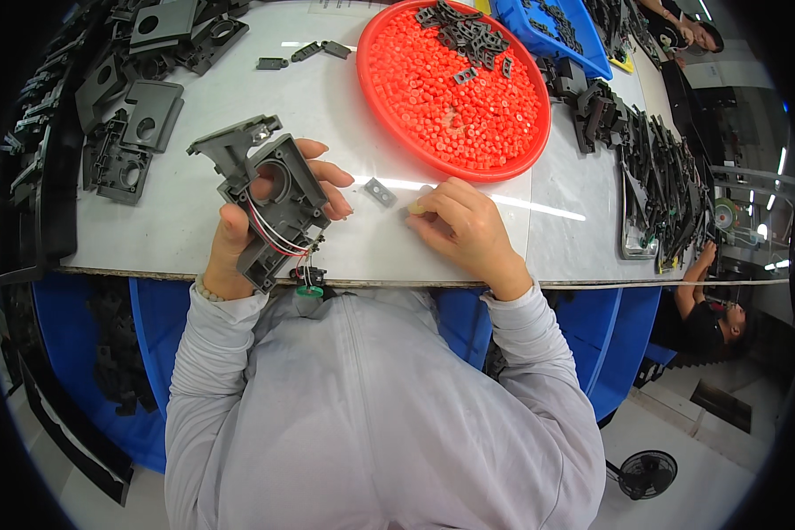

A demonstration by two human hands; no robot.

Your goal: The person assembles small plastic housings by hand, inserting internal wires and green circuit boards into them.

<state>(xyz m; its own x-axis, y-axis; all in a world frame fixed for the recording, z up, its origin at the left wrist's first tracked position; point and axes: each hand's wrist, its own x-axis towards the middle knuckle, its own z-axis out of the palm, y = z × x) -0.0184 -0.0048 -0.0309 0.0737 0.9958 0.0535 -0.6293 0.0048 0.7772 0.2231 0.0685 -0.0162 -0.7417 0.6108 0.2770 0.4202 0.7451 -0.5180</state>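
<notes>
My left hand point(229, 238) is closed round a dark grey plastic housing point(302, 190), holding it tilted above the table's near edge. Its fingers show behind the far side of the part. Red and white wires point(276, 237) run along the housing, and a small green round piece point(309, 291) hangs by its lower end. My right hand point(462, 228) rests low over the white table with thumb and fingers pinched together; what they hold, if anything, is hidden. Just left of its fingertips lies a small flat grey piece with holes point(380, 192).
A round red tray point(368, 79) carries many small red caps and a pile of dark clips point(473, 35). Behind it stands a blue bin point(602, 66). Dark housings point(155, 115) lie at left, long dark strips point(667, 190) at right. Blue bins point(150, 327) sit below the table edge.
</notes>
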